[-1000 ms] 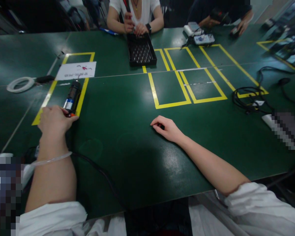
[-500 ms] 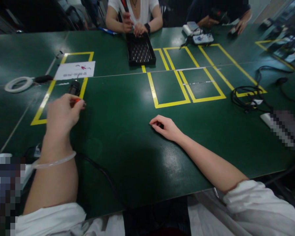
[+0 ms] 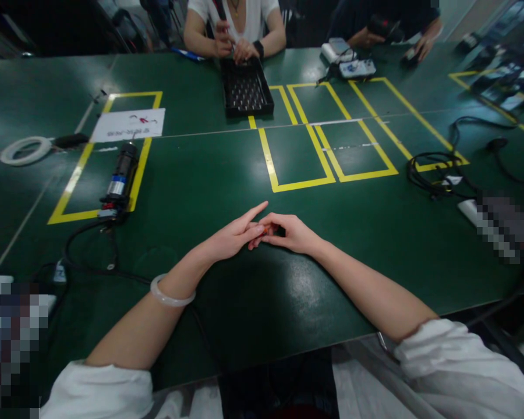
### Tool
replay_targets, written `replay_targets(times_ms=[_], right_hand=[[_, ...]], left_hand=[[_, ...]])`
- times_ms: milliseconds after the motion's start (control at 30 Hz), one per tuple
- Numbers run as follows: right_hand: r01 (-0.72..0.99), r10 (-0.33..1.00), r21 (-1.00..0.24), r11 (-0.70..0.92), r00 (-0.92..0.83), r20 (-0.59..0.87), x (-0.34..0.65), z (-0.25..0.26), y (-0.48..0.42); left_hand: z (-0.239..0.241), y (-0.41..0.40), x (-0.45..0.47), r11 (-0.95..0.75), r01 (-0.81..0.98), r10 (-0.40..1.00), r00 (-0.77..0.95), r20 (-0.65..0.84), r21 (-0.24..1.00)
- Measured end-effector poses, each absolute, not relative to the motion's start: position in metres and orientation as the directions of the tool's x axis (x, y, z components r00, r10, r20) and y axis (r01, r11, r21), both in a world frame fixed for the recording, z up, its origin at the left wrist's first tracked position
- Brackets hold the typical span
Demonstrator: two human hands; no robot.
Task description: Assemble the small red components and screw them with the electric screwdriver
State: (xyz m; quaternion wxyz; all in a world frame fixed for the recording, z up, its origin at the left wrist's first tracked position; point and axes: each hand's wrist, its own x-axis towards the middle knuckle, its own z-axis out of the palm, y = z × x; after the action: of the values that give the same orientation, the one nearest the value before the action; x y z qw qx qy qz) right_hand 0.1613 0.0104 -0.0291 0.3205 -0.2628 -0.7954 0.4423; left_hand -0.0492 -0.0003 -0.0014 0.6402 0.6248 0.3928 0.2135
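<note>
My left hand (image 3: pixel 233 237) and my right hand (image 3: pixel 293 233) meet fingertip to fingertip on the green table (image 3: pixel 227 174), just in front of me. The left index finger points out straight. Its other fingers pinch a small orange piece (image 3: pixel 265 231) right against the right hand's fingers. My right hand rests on the table with its fingers curled over a small dark thing that I cannot make out. A black electric screwdriver (image 3: pixel 120 176) with a blue and silver band lies inside a yellow tape rectangle (image 3: pixel 67 189) at the left, away from both hands.
The screwdriver's black cable (image 3: pixel 87 269) loops towards my left arm. A white sheet (image 3: pixel 128 124), a white ring (image 3: pixel 24 149), yellow tape boxes (image 3: pixel 327 148) and coiled black cables (image 3: pixel 436 174) lie on the table. Across it, a person's hands work over a black tray (image 3: pixel 247 90); another person sits beside them.
My left hand left the screwdriver's end and swung right across the table to meet my right hand, carrying the small orange piece. The screwdriver now lies uncovered. My right hand has barely moved.
</note>
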Motion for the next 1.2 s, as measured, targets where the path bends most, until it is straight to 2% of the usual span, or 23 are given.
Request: replay_targets(times_ms=[233, 600, 833, 1200], right_hand=[[0.216, 0.796, -0.873, 0.438, -0.545, 0.264, 0.161, -0.031, 0.009], [0.237, 0.804, -0.850, 0.470, -0.513, 0.301, 0.161, -0.032, 0.010], [0.230, 0.848, -0.898, 0.376, -0.476, 0.233, 0.162, -0.029, 0.009], [0.205, 0.795, -0.842, 0.498, -0.496, 0.350, 0.161, -0.031, 0.011]], left_hand=[[-0.010, 0.007, -0.051, 0.203, 0.154, 0.837, 0.485, -0.253, 0.967], [-0.006, 0.007, -0.048, 0.169, 0.220, 0.818, 0.513, -0.261, 0.961], [-0.010, 0.006, -0.049, 0.208, 0.170, 0.840, 0.473, -0.265, 0.963], [-0.009, 0.005, -0.048, 0.207, 0.156, 0.854, 0.453, -0.256, 0.966]])
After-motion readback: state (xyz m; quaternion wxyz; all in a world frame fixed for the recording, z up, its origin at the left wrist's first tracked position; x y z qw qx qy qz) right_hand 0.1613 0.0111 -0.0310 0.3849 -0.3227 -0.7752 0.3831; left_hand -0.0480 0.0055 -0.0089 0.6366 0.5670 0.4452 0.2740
